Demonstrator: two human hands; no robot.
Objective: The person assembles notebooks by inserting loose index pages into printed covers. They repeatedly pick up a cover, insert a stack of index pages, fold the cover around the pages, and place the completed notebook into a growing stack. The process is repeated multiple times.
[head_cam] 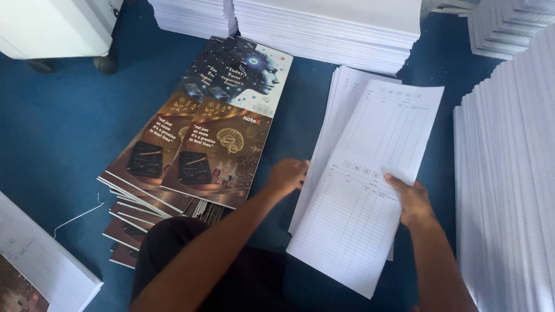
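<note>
- Two bare hands work one loose pile of ruled index sheets (370, 173) on the blue floor (52, 133).
- Right hand (411, 199) pinches the top sheet's right edge, at four o'clock.
- Left hand (287, 175), fingers curled, rests on the pile's left edge; whether it clasps paper, I cannot tell.
- Printed notebook covers (214, 133) lie at ten o'clock, just beside.
- Judged: the top sheet is being separated; freeing it calls for one clean lift.

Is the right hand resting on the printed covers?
No, the right hand lies on the white ruled sheet; the printed covers lie apart, beyond the left hand.
</note>
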